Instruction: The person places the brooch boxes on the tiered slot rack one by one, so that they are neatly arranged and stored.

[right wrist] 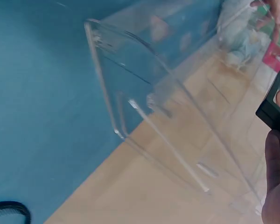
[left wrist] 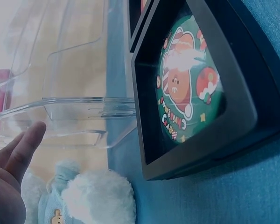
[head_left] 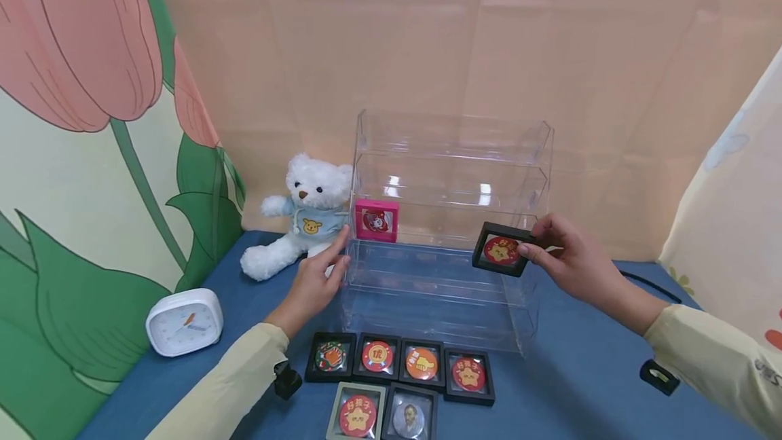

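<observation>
Beside the clear rack (head_left: 436, 257), the left hand (head_left: 313, 285) has fingers extended; the right hand (head_left: 577, 263) pinches a black frame (head_left: 501, 248), likely light, rigid, best held by its rim.

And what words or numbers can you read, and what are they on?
"好孩子": gray-framed star badge
"好孩子": tabletop black-framed star badge
"虎", probably: red badge, back row, second from left
Too small or blurred: markings on white clock, right sleeve, green badge, orange badge, held badge.
</observation>
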`<state>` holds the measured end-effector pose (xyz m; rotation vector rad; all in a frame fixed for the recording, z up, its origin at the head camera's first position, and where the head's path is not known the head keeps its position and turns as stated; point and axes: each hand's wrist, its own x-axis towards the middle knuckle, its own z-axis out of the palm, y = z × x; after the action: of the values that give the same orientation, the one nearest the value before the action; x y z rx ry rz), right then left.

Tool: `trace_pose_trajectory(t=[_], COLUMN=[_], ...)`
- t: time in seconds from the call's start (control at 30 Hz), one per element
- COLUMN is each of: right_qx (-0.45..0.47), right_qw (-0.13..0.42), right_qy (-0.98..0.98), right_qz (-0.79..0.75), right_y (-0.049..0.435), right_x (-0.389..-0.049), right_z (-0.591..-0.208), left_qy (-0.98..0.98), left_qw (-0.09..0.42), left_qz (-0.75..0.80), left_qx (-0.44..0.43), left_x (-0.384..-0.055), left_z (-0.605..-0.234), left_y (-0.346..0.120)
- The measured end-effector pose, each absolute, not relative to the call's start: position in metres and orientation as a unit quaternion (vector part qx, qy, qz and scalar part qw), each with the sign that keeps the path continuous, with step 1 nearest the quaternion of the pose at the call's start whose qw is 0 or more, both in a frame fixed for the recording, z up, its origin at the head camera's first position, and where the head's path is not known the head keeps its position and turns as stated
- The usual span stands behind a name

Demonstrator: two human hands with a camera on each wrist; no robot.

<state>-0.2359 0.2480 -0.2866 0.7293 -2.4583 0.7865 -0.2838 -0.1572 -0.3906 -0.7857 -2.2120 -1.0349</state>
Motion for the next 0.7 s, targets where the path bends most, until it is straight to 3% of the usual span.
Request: trace_pose_trajectory(t=[0.37, 0.7], right_qx=[0.274, 0.254], right_qw=[0.242, 0.222], right_qy=[-0.881, -0.892], right_qz=[0.299, 0.301], right_y=[0.222, 0.195], right_x=[-0.266, -0.285], right_z=[-0.273, -0.270], left_qy=[-0.825, -0.826], left_qw=[0.288, 0.290], left_qz=[-0.384, -0.382], left_qx=[-0.298, -0.298], left_x=[-0.283, -0.282], left_z=[-0.390, -0.391], left_y=[-0.156, -0.156])
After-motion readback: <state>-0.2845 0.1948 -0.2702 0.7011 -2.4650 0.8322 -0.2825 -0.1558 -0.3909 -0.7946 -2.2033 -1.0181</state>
